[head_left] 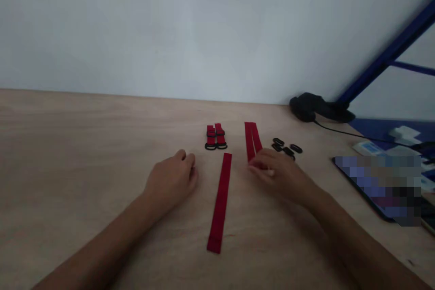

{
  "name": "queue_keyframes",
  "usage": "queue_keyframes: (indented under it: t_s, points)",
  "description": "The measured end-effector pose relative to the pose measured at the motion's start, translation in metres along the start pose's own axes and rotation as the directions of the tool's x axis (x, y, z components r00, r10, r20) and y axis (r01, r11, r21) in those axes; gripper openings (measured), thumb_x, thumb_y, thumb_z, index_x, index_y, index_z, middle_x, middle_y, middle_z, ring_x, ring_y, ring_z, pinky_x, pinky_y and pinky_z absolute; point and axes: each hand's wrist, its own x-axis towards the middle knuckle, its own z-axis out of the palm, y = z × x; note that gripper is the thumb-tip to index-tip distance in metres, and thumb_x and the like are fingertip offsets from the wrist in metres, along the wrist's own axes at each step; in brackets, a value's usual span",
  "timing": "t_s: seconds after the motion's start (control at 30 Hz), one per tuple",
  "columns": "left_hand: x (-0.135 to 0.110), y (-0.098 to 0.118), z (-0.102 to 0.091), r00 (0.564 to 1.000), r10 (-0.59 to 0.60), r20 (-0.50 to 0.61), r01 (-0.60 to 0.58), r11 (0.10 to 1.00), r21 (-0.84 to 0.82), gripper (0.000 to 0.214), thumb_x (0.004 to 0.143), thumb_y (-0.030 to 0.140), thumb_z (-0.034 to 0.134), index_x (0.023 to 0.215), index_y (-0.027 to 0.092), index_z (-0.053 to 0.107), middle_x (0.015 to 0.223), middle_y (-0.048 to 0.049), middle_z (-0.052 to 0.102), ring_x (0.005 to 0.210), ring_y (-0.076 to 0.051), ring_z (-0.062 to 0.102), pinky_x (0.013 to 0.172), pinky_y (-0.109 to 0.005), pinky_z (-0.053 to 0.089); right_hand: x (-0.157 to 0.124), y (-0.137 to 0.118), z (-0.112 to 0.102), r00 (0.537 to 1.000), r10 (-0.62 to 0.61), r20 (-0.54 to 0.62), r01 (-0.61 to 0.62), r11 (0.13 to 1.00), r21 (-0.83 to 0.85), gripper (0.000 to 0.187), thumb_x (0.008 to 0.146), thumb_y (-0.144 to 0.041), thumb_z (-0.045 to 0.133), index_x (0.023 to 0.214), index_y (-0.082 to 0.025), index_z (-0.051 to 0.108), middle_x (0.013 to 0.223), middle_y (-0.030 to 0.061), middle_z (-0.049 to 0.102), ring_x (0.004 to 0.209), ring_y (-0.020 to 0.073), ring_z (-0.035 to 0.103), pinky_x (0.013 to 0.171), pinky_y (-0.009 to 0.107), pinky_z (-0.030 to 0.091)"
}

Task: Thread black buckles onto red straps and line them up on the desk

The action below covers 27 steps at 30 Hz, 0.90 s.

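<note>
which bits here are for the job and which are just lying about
Likely part of the job:
lone red strip, laid flat
pair of red strips, near ends at the right hand
two red straps fitted with black hardware
loose black buckles

Probably just lying about:
tablet-like device, screen pixelated
black corded object
white items at far right

Left hand (172, 180): loosely curled at the wooden table (84, 163), left of the single red strip (220, 204).
Right hand (280, 174): fingertips at the near ends of two red strips (249, 140); grip unclear.
Single red strip: flat, slanting, between the hands.
Buckled straps (210, 140): two, red with black fittings, side by side.
Black rings (296, 148): loosely grouped, just beyond the right hand.
Wall side: black object (314, 106) with a cord.
</note>
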Motion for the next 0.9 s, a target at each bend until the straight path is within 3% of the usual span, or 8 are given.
queue_keyframes:
  t_s: [0.07,0.17,0.33,0.47,0.63,0.8,0.9]
  points:
    - [-0.003,-0.001,0.000,0.995,-0.066,0.078,0.065,0.998,0.020,0.027,0.092,0.034,0.039,0.092,0.016,0.058,0.088,-0.0098,0.062,0.069,-0.023,0.064,0.056,-0.032,0.045,-0.003,-0.025,0.014,0.975,-0.212,0.067,0.205,0.975,0.089,0.018,0.090,-0.029,0.056,0.096,-0.020,0.070,0.101,0.0089,0.066,0.095,0.0217,0.060,0.082,0.034,0.049]
    - [-0.005,-0.001,0.004,0.994,-0.045,0.098,0.046,0.999,-0.008,0.024,0.091,0.033,0.039,0.093,0.016,0.056,0.088,-0.0096,0.063,0.071,-0.023,0.064,0.058,-0.032,0.044,-0.006,-0.047,0.033,0.954,-0.283,0.098,0.280,0.959,0.047,0.024,0.088,-0.038,0.061,0.099,-0.019,0.072,0.107,0.0111,0.067,0.100,0.0255,0.060,0.089,0.041,0.048]
    - [-0.004,0.000,0.005,0.995,0.004,0.100,0.001,0.999,-0.050,0.024,0.092,0.033,0.039,0.091,0.017,0.056,0.089,-0.0100,0.063,0.074,-0.024,0.064,0.060,-0.032,0.044,0.000,-0.036,0.045,0.994,-0.102,0.050,0.108,0.982,-0.153,0.028,0.089,-0.030,0.059,0.106,-0.011,0.070,0.121,0.0168,0.065,0.111,0.0323,0.058,0.097,0.050,0.045]
    - [-0.004,0.000,0.005,0.994,0.009,0.110,-0.001,0.998,-0.069,0.023,0.092,0.034,0.039,0.092,0.018,0.056,0.091,-0.0094,0.063,0.075,-0.025,0.064,0.058,-0.032,0.043,0.006,-0.025,0.042,0.999,-0.041,-0.018,0.036,0.969,-0.246,0.034,0.090,-0.023,0.053,0.116,-0.005,0.065,0.127,0.0212,0.060,0.119,0.0342,0.052,0.101,0.050,0.044]
    - [-0.004,-0.001,0.006,0.994,0.023,0.105,-0.015,0.997,-0.078,0.025,0.093,0.035,0.038,0.094,0.018,0.056,0.091,-0.0084,0.063,0.073,-0.022,0.064,0.058,-0.031,0.042,0.002,-0.035,0.046,0.999,-0.023,-0.023,0.016,0.965,-0.262,0.030,0.092,-0.028,0.050,0.108,-0.012,0.070,0.111,0.0166,0.065,0.106,0.0310,0.058,0.094,0.047,0.049]
    - [-0.004,0.000,0.006,0.993,0.017,0.116,-0.007,0.997,-0.081,0.026,0.093,0.035,0.038,0.096,0.018,0.057,0.093,-0.0089,0.064,0.076,-0.023,0.063,0.060,-0.031,0.043,0.003,-0.026,0.053,0.992,0.099,-0.081,-0.122,0.931,-0.344,0.040,0.093,-0.033,0.050,0.126,-0.013,0.061,0.137,0.0196,0.051,0.130,0.0366,0.043,0.104,0.052,0.041]
    - [-0.003,0.000,0.005,0.991,0.004,0.137,0.008,0.996,-0.085,0.025,0.093,0.035,0.039,0.096,0.019,0.057,0.094,-0.0085,0.064,0.077,-0.023,0.063,0.061,-0.031,0.043,0.004,-0.021,0.051,0.971,0.224,-0.086,-0.240,0.899,-0.366,0.044,0.094,-0.034,0.047,0.132,-0.014,0.057,0.139,0.0205,0.048,0.133,0.0377,0.040,0.105,0.053,0.039]
